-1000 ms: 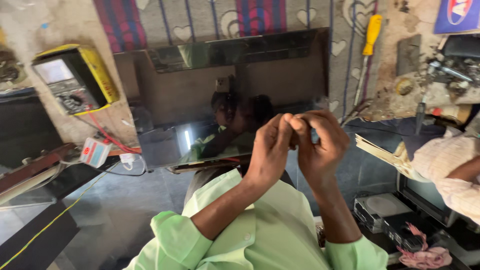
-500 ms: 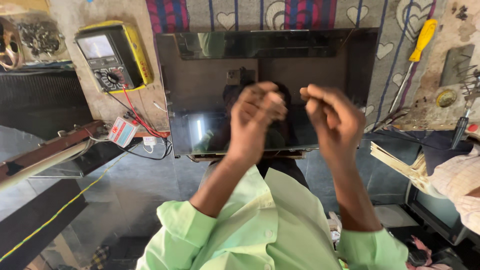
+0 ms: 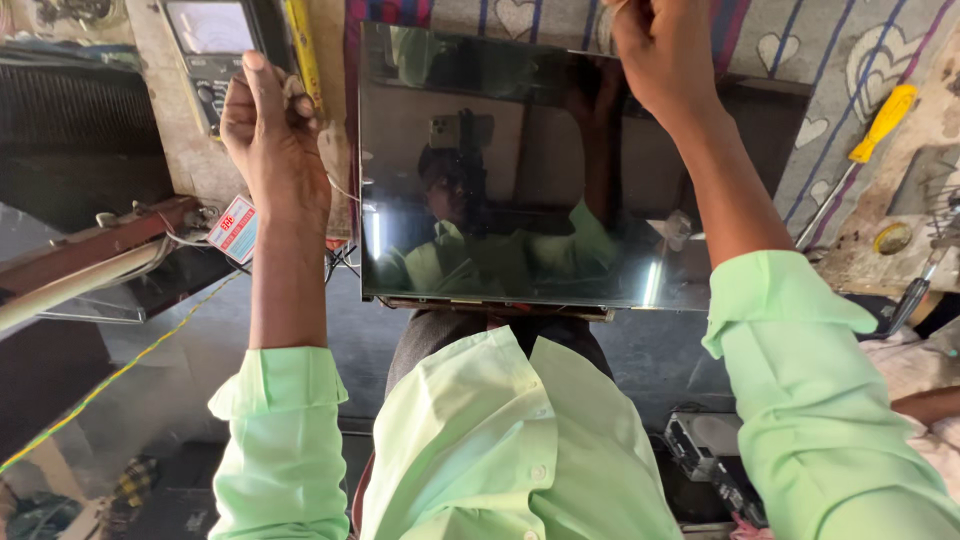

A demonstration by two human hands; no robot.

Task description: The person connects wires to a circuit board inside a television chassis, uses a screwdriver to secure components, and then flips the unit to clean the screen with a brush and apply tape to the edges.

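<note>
My left hand (image 3: 272,125) is raised at the upper left, in front of a yellow-cased meter (image 3: 215,45). Its fingers are curled around a small pale piece that shows between thumb and fingers; what the piece is cannot be made out. My right hand (image 3: 662,55) is a closed fist at the top edge of the picture, above the far edge of a dark glossy flat screen panel (image 3: 520,190). Whether the fist holds anything is hidden. The panel lies flat between my two forearms and mirrors my head and green shirt.
A yellow-handled screwdriver (image 3: 876,122) lies on patterned cloth at the right, beside a cluttered board with small parts (image 3: 895,238). A reddish bar (image 3: 120,240) and red wires with a small tag (image 3: 234,228) sit at the left. Another person's arm (image 3: 925,400) is at the lower right.
My hands were pinched together in front of me; they have come apart, the left swinging out to the left by the meter, the right going up over the panel's far edge.
</note>
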